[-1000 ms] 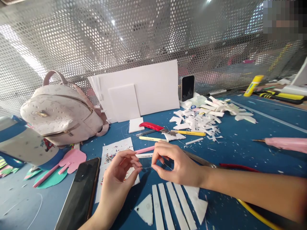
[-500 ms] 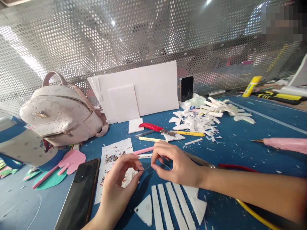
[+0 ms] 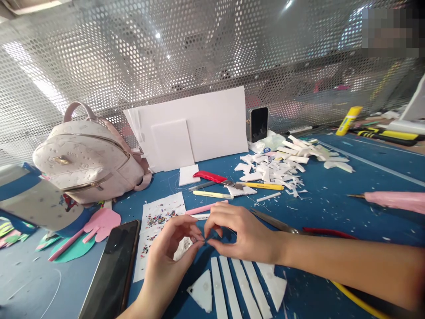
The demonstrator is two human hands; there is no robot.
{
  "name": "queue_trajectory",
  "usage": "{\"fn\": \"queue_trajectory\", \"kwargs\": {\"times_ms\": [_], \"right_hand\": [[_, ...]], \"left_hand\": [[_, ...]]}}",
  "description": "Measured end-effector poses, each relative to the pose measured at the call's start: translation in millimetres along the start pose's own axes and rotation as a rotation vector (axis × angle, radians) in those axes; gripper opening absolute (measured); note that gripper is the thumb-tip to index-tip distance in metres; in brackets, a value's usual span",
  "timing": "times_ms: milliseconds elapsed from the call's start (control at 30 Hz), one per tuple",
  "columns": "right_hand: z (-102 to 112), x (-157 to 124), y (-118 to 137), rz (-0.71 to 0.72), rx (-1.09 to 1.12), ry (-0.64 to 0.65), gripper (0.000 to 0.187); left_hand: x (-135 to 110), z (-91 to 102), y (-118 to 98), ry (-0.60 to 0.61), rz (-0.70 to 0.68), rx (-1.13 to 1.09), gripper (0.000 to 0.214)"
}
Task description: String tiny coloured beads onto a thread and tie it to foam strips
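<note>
Two hands meet low at the middle of the blue surface (image 3: 332, 208). The left hand (image 3: 166, 254) and the right hand (image 3: 244, 235) each close thumb and forefinger in a pinching grip on a tiny dark bit (image 3: 205, 239), too small to identify, held just above the surface where their fingertips almost touch. At six o'clock from it lie white foam strips (image 3: 232, 283). A paper sheet (image 3: 159, 212) strewn with coloured specks lies at ten o'clock, partly under the left hand, and a dark phone (image 3: 111, 270) at eight o'clock. A pink pen (image 3: 202, 207) lies at twelve o'clock. White scraps (image 3: 279, 166) are piled at one o'clock, well apart.
</note>
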State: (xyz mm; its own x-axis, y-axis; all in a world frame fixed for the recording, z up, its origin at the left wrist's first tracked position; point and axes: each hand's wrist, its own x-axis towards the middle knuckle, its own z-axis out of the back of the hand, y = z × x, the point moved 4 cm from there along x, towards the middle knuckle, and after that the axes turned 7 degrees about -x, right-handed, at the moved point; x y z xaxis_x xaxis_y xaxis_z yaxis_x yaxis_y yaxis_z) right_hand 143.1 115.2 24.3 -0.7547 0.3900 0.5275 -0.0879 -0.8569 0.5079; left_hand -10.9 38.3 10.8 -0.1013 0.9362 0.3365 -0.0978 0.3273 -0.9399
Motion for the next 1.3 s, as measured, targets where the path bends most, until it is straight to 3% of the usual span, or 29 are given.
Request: {"fn": "queue_trajectory", "kwargs": {"times_ms": [267,633,867,1000,1133,1300], "right_hand": [[1.7,-2.0,1.8,0.083,0.020,-0.018,0.006],[1.9,-1.0,3.4,0.066,0.020,-0.013,0.008],[7.0,0.2,-2.0,-0.134,0.081,-0.020,0.006],[7.6,0.1,-9.1,-0.239,0.119,-0.039,0.004],[5.9,-0.2,-10.7,-0.234,0.108,-0.033,0.005],[5.0,1.2,-7.9,-0.127,0.006,-0.021,0.018]], "left_hand": [[0.9,-3.6,7.3,-0.097,0.205,-0.210,0.034],[1.6,-0.6,16.9,-0.032,0.216,-0.190,0.025],[-4.1,-5.7,3.0,0.004,0.038,0.034,0.024],[-13.1,-13.0,-14.5,0.158,-0.202,0.291,0.029],[-21.7,-19.4,-22.8,0.338,-0.364,0.378,0.035],[-21.2,-17.7,-21.2,0.316,-0.388,0.423,0.033]]}}
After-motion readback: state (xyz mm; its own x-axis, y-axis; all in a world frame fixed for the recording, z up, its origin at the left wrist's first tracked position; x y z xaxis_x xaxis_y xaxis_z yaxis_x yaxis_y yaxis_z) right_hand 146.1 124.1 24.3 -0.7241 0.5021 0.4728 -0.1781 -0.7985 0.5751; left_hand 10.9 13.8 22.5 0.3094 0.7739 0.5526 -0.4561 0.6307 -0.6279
